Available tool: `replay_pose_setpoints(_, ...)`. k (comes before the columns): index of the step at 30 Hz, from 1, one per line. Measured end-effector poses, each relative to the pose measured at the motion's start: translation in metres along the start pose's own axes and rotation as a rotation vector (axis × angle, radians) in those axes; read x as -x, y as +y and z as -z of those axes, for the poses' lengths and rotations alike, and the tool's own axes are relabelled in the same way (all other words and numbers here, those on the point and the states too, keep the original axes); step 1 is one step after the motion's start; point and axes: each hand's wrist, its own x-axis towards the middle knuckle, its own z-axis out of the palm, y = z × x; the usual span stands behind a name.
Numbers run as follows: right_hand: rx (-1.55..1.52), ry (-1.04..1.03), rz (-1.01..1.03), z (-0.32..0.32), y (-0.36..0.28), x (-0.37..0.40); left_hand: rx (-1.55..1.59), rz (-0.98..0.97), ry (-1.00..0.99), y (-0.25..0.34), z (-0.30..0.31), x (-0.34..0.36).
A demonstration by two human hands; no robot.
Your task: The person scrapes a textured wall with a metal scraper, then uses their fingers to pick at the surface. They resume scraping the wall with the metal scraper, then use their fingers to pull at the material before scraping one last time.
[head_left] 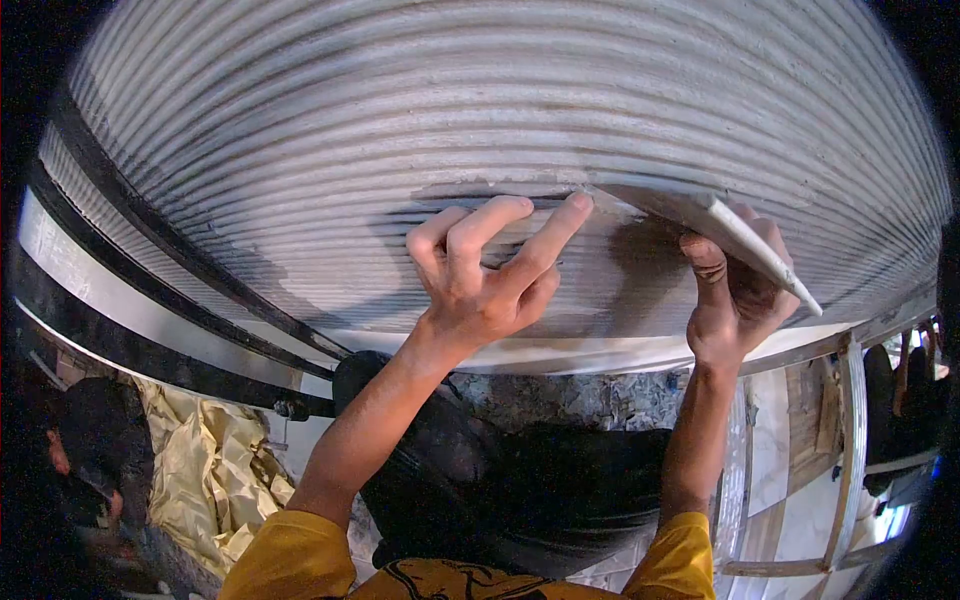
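Note:
A ribbed, pale grey curved surface (480,110) fills the upper view, with a darker, wet-looking smooth patch where I work. My right hand (735,280) grips a flat, thin board (765,255) with a pale edge, thumb on the near side and fingers behind. The board is tilted, its far corner reaching left to the ribs. My left hand (490,255) is spread over the surface, fingers bent and apart. Its index fingertip lies right at the board's left corner, close to the ribs. Nothing shows in the left palm.
Black bands (170,220) run along the left side. Below them lies crumpled gold sheeting (205,460), beside a person in dark clothing (105,430). A metal frame (850,450) stands at the lower right. Grey debris (590,395) covers the floor under the surface's lower edge.

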Motion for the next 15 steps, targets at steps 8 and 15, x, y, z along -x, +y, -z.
replay_pose_setpoints(8, 0.125, -0.078, 0.183, -0.006, -0.003, -0.014, -0.001, 0.003, -0.022, 0.002, 0.003, -0.004)
replay_pose_setpoints(15, 0.109, -0.135, -0.022, 0.004, -0.01, -0.026, -0.003, 0.003, 0.009, 0.002, 0.002, -0.001)
